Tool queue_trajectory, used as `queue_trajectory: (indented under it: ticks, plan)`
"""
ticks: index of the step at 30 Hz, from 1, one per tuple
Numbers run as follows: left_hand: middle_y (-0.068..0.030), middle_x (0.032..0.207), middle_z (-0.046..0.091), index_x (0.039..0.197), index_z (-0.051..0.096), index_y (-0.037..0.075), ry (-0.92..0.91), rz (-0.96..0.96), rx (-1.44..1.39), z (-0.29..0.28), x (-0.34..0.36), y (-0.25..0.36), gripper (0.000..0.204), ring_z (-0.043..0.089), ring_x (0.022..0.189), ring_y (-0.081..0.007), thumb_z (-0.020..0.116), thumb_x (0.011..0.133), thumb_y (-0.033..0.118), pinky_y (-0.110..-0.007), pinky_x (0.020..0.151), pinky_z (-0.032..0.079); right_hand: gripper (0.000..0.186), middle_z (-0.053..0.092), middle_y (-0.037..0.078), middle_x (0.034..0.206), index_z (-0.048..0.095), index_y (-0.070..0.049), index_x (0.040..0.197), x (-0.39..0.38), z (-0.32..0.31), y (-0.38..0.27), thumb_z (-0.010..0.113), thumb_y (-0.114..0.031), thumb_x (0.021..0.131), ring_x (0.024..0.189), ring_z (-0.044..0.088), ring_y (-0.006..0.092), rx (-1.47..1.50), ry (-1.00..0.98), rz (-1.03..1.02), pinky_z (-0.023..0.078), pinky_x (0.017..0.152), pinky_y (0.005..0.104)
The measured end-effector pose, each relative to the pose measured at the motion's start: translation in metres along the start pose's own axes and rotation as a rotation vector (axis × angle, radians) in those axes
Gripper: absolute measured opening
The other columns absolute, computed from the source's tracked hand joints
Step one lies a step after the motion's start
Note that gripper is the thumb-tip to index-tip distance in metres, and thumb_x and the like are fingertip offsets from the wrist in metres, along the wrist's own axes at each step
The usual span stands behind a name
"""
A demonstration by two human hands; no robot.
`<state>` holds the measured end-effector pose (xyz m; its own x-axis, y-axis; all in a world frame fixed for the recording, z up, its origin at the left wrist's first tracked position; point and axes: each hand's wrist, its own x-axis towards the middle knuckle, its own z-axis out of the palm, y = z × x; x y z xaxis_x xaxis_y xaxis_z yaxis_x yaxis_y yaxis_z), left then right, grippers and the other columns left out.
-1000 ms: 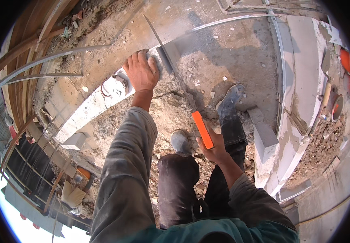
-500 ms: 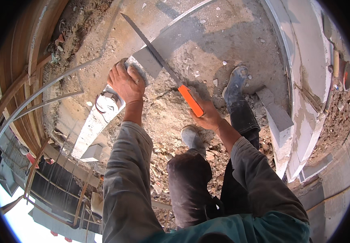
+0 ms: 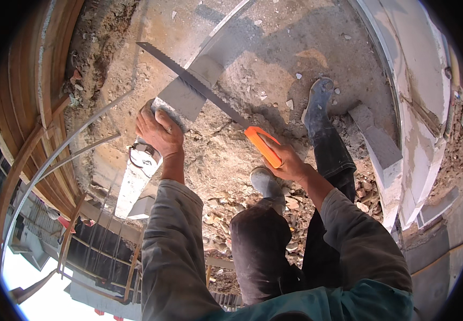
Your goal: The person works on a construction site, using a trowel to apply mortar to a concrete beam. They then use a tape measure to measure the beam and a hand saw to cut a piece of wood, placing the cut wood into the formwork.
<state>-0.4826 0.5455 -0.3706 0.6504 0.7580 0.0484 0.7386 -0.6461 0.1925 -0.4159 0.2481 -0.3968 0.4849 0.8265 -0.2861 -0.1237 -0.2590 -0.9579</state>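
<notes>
A pale grey, lightweight-looking block [image 3: 180, 101] sits at the centre-left. My left hand [image 3: 159, 131] is closed over its near left end, fingers on the far side and thumb on top. My right hand [image 3: 287, 160] is wrapped around the orange handle of a hand saw [image 3: 188, 80]. The long toothed blade slants up to the left and passes across the block. Its tip extends beyond the block's far side. From this angle I cannot tell how deep the teeth sit in the block.
Below my left hand is a white block strip [image 3: 132, 187] with a small ring-shaped item [image 3: 145, 155] on it. Broken rubble [image 3: 223, 219] lies around my boots. Another grey block [image 3: 376, 144] leans at right beside a wall [image 3: 424, 107]. Metal bars [image 3: 76, 134] and boards stand at left.
The saw has swung to a flatter angle, and its blade now passes over the block instead of along its right side. The whole view has shifted slightly. Both hands keep their grips.
</notes>
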Motion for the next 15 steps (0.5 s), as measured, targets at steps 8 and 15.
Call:
queue_trajectory:
  ticks: [8, 15]
  plan:
    - [-0.0138, 0.101, 0.058, 0.112, 0.058, 0.003, -0.011, -0.007, 0.044, 0.000, 0.001, -0.005, 0.042, 0.052, 0.097, -0.0320, 0.034, 0.090, 0.029, -0.045, 0.093, 0.032, 0.073, 0.062, 0.019, 0.103, 0.034, -0.011, 0.143, -0.012, -0.010, 0.043, 0.066, -0.004, 0.078, 0.085, 0.065, 0.0329, -0.102, 0.001, -0.065, 0.052, 0.076, 0.0367]
    - [-0.0137, 0.101, 0.057, 0.112, 0.058, 0.003, 0.012, 0.027, -0.002, 0.003, 0.004, -0.001, 0.042, 0.052, 0.098, -0.0327, 0.033, 0.091, 0.030, -0.045, 0.094, 0.031, 0.069, 0.061, 0.020, 0.108, 0.036, -0.012, 0.142, 0.018, -0.009, 0.094, 0.064, -0.003, 0.080, 0.088, 0.064, 0.0342, -0.003, -0.036, 0.073, 0.051, 0.074, 0.0372]
